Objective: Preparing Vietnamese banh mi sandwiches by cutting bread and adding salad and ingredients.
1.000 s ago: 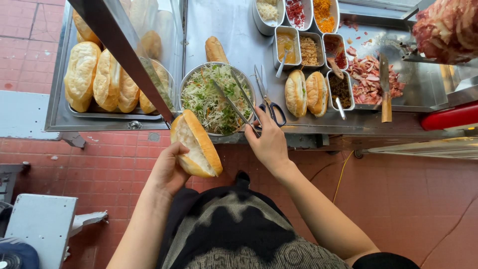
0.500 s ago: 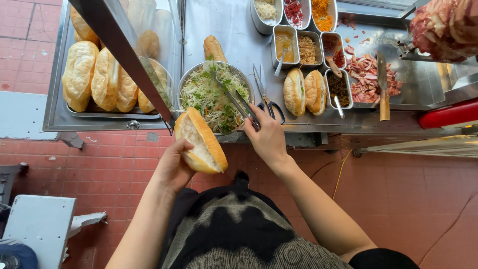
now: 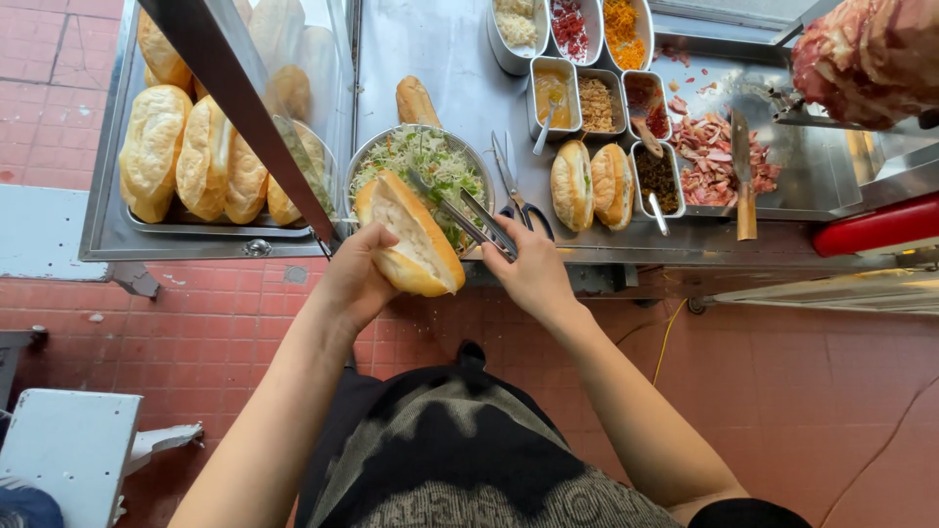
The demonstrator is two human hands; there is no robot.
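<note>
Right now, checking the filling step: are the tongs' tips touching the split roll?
Cannot tell. In the head view the tongs in the right hand cross just behind the split roll, their tips over the salad bowl.

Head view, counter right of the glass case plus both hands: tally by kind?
Bread rolls: 4, including the split roll in the left hand
Steel tubs: 7
Salad bowl: 1
Tongs: 1, in the right hand
Scissors: 1
Knife: 1
Total: 15
</note>
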